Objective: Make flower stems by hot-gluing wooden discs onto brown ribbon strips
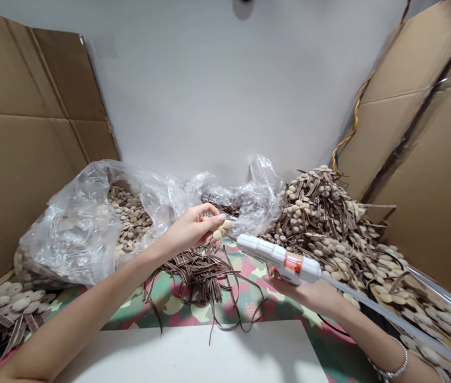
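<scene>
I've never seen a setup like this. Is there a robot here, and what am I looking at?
There's no robot: these are a person's bare hands. The single picture comes from a camera worn on that person's head, looking forward and down.

The left hand pinches a small beige petalled piece. The right hand holds a white and orange glue gun, its nozzle pointing toward that piece; whether they touch is hard to tell.

On the patterned cloth lie a tangle of brown ribbons and, nearest the viewer, a white board. To the left is a clear plastic bag of small pale pieces; to the right, a heap of petalled pieces with ribbons.
</scene>
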A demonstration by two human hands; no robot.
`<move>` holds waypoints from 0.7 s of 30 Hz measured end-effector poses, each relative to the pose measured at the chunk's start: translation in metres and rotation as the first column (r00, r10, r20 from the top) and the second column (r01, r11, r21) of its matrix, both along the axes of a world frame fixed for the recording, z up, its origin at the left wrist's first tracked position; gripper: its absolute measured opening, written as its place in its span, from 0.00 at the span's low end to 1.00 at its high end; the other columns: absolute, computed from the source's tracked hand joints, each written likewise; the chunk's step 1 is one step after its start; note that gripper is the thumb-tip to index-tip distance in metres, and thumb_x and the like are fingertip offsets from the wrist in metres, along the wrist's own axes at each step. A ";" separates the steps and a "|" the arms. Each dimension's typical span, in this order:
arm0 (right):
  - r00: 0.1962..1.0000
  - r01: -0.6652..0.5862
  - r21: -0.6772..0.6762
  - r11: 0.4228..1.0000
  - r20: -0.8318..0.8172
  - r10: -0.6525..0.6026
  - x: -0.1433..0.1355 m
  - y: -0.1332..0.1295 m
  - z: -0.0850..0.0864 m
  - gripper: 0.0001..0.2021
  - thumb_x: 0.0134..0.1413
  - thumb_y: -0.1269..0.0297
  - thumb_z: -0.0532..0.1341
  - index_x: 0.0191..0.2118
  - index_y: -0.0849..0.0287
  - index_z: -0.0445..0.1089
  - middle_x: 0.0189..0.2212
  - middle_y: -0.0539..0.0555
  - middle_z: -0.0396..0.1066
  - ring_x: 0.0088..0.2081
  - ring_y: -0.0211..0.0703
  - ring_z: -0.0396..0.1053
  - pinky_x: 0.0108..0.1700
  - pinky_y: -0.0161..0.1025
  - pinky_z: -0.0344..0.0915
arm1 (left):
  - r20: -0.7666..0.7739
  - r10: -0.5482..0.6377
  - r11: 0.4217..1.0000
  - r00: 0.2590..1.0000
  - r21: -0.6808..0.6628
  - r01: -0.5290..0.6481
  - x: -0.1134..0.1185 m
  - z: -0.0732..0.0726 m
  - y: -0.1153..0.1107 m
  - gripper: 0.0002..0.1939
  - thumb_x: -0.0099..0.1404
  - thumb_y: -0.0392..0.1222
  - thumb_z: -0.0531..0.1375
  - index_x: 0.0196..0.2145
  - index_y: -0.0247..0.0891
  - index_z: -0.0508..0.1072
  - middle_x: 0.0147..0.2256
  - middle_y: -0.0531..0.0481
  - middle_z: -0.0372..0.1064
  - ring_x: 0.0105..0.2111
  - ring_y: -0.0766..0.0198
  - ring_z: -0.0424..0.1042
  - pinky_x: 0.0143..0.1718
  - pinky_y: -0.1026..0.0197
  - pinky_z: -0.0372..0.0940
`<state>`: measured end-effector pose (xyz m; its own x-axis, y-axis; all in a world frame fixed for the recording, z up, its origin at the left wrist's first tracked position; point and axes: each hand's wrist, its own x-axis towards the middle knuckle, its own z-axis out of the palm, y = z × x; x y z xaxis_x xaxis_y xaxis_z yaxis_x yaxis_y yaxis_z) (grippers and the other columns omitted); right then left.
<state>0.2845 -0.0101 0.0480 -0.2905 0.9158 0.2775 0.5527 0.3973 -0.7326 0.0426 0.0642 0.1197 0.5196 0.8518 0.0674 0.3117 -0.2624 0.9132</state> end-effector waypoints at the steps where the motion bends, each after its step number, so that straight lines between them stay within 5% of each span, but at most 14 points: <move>1: 1.000 0.006 -0.004 1.000 0.010 -0.006 0.000 0.001 -0.001 0.12 0.52 0.55 0.56 0.25 0.56 0.59 0.20 0.48 0.62 0.22 0.38 0.61 0.23 0.34 0.58 | -0.001 -0.003 1.000 1.000 -0.009 0.003 0.000 0.000 0.000 0.13 0.63 0.52 0.52 0.33 0.39 0.61 0.16 0.57 0.56 0.15 0.73 0.48 0.16 0.69 0.41; 6: 0.989 0.079 0.139 0.987 0.116 -0.096 0.013 0.019 -0.013 0.06 0.49 0.63 0.58 0.29 0.58 0.59 0.23 0.48 0.61 0.24 0.37 0.59 0.25 0.33 0.55 | -0.018 -0.035 0.999 0.999 -0.010 0.035 -0.004 0.002 0.005 0.15 0.61 0.54 0.52 0.35 0.39 0.62 0.18 0.57 0.54 0.15 0.72 0.47 0.16 0.68 0.39; 9: 0.967 -0.045 0.213 0.976 0.253 -0.011 0.027 0.032 -0.020 0.06 0.47 0.67 0.59 0.32 0.58 0.60 0.27 0.49 0.62 0.27 0.38 0.58 0.29 0.33 0.55 | -0.015 -0.057 0.998 0.998 0.035 0.058 -0.008 0.002 0.009 0.15 0.62 0.54 0.52 0.35 0.39 0.62 0.21 0.55 0.55 0.18 0.72 0.51 0.18 0.68 0.43; 13: 0.906 -0.140 0.132 0.981 0.417 0.073 0.042 0.045 -0.027 0.09 0.43 0.76 0.55 0.33 0.58 0.59 0.30 0.52 0.64 0.29 0.39 0.60 0.30 0.34 0.54 | -0.041 -0.088 0.993 0.995 0.081 0.091 -0.014 0.002 0.014 0.13 0.65 0.51 0.49 0.38 0.38 0.62 0.25 0.53 0.56 0.22 0.70 0.55 0.21 0.67 0.49; 21: 0.647 -0.092 0.146 0.985 0.761 -0.053 0.045 0.050 -0.039 0.23 0.33 0.81 0.52 0.42 0.59 0.60 0.42 0.56 0.63 0.28 0.41 0.64 0.27 0.34 0.54 | -0.133 -0.085 0.976 0.987 0.189 0.109 -0.028 0.008 0.019 0.15 0.65 0.46 0.49 0.46 0.37 0.59 0.29 0.50 0.64 0.27 0.66 0.61 0.26 0.65 0.56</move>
<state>0.3291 0.0399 0.0093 -0.4821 0.8716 0.0885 0.8756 0.4828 0.0154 0.0148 0.0828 0.1275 0.6139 0.7736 0.1571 0.3834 -0.4661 0.7974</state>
